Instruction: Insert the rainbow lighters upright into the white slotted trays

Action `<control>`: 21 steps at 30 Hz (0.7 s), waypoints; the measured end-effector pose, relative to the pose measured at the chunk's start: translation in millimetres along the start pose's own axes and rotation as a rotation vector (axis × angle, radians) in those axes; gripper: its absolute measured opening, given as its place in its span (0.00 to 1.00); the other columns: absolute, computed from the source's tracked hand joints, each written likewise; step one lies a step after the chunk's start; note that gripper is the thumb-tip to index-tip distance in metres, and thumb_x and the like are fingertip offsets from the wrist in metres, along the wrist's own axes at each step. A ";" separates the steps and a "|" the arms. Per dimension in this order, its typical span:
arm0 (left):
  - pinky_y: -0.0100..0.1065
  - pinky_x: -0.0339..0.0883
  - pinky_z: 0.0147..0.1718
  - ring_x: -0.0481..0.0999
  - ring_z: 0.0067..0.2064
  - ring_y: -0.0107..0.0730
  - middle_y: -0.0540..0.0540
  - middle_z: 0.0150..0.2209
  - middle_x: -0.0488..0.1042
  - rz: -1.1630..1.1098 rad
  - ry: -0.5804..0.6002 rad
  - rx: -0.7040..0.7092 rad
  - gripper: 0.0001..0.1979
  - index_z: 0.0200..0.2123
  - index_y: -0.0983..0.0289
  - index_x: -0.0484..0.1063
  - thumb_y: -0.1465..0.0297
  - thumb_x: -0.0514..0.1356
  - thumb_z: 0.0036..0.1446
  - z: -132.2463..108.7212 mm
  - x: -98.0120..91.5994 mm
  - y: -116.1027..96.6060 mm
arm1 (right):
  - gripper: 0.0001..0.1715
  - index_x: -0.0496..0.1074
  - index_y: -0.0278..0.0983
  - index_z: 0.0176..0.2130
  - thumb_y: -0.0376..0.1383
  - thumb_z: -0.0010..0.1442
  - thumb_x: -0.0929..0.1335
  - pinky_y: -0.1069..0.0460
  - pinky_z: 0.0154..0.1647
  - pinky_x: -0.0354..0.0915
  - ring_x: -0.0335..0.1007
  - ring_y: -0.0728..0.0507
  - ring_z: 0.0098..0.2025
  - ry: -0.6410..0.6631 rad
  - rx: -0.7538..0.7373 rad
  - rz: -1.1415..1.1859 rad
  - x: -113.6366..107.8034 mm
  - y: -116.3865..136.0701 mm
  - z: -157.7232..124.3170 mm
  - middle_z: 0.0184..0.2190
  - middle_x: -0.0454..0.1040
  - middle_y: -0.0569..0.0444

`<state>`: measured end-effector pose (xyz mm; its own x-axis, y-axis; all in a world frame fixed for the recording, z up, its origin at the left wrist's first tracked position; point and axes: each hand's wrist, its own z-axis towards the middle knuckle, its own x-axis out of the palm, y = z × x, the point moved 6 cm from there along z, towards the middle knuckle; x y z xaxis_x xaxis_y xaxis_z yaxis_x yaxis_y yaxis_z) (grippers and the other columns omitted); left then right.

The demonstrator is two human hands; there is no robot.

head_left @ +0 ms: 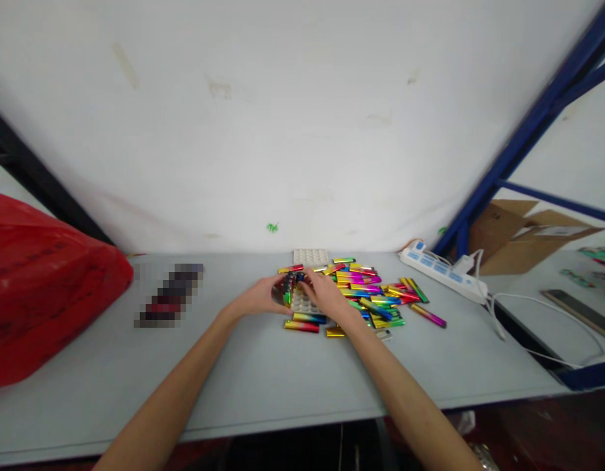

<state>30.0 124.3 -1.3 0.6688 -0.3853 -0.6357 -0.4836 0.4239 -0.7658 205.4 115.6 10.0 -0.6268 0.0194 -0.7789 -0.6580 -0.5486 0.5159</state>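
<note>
Below the near edge of the pale grey table (263, 392), a dark shape (282, 451) is cut off by the frame and cannot be identified. Both forearms cross the edge, bare. A few tubes (365, 288), glossy and colour-graded, lie loose nearest the person; most form a heap right of the hands, partly covered by the right forearm.

The left hand (259, 297) curls around a bunch (287, 288) of upright tubes at the left of the near tray (302, 302), a pale gridded piece mostly hidden by the hands. The right hand (326, 296) bends over the same tray, fingertips near the bunch; whether they pinch a tube cannot be told.

At left, the red bag (47, 288), cut off by the frame, bears dark print too blurred to read. Beside it, a patch (172, 297) is pixelated beyond recognition. At right lies a white power strip (442, 271) with blue-marked sockets. The far tray (311, 256) rests near the wall (292, 131), which is white and stained, with a small green mark (272, 227). Beyond the blue frame (508, 140), a carton (518, 242) carries a white label (562, 231), illegible.
</note>
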 end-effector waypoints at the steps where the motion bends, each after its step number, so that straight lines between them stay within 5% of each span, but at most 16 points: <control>1: 0.43 0.76 0.49 0.80 0.49 0.48 0.58 0.54 0.80 -0.010 0.000 0.006 0.46 0.62 0.63 0.71 0.55 0.78 0.41 0.1 0.1 -0.2 | 0.12 0.69 0.38 0.55 0.35 0.73 0.66 0.48 0.45 0.67 0.78 0.40 0.43 -0.003 -0.006 -0.016 1.5 0.8 1.2 0.42 0.81 0.46; 10: 0.39 0.76 0.45 0.80 0.46 0.46 0.57 0.49 0.82 -0.055 -0.004 0.003 0.44 0.61 0.64 0.72 0.55 0.78 0.42 -1.7 0.6 -5.1 | 0.16 0.73 0.37 0.55 0.40 0.70 0.70 0.44 0.52 0.68 0.73 0.39 0.49 -0.045 -0.054 -0.054 -29.1 11.0 -19.2 0.48 0.77 0.45; 17: 0.40 0.76 0.49 0.80 0.50 0.48 0.57 0.49 0.82 -0.128 0.000 0.022 0.45 0.63 0.63 0.71 0.57 0.77 0.43 -0.7 2.5 -8.9 | 0.07 0.79 0.39 0.36 0.40 0.66 0.74 0.50 0.44 0.64 0.74 0.42 0.41 0.401 -0.223 -0.017 -26.6 48.9 -49.0 0.37 0.79 0.53; 21: 0.40 0.76 0.46 0.81 0.47 0.48 0.59 0.51 0.82 -0.107 -0.005 0.015 0.45 0.63 0.65 0.71 0.58 0.77 0.42 -1.8 2.1 -10.3 | 0.06 0.80 0.40 0.39 0.39 0.63 0.76 0.48 0.48 0.66 0.75 0.40 0.43 0.410 -0.228 -0.104 -12.5 51.0 -52.8 0.40 0.79 0.51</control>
<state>35.4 117.7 5.1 0.7193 -0.4247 -0.5498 -0.4007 0.3929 -0.8277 201.8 43.3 27.2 -0.3162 -0.2227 -0.9222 -0.5713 -0.7314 0.3725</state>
